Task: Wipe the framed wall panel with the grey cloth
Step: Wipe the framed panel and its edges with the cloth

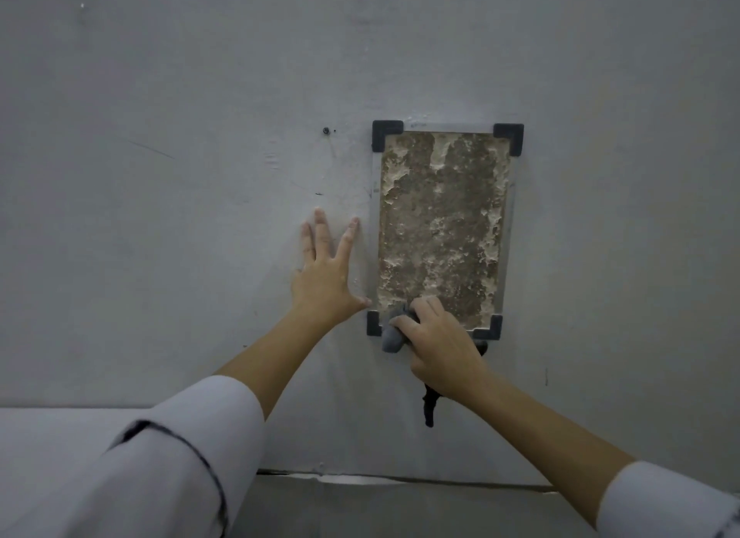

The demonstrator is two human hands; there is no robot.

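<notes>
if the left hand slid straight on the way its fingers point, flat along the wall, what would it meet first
Probably nothing but bare wall. The left hand points up, slightly left, beside the framed wall panel, so it likely misses the frame. The small dark screw-like mark sits near that line higher up.

Indoor spot, bare and utilitarian; reads as a test or workshop-type room more than a home, though the exact kind cannot be told. Evidence: plain grey-white wall (200,96), scuffed and scratched, with a small screw (326,130) left in it. A rough, patchy brown sample panel (440,225) sits in a thin metal frame with dark plastic corner pieces (386,134). Dark drip stain (429,407) below it. White ledge (60,429) at lower left. Person's long white sleeves (180,457) resemble a work coat. Dim, flat lighting.
</notes>
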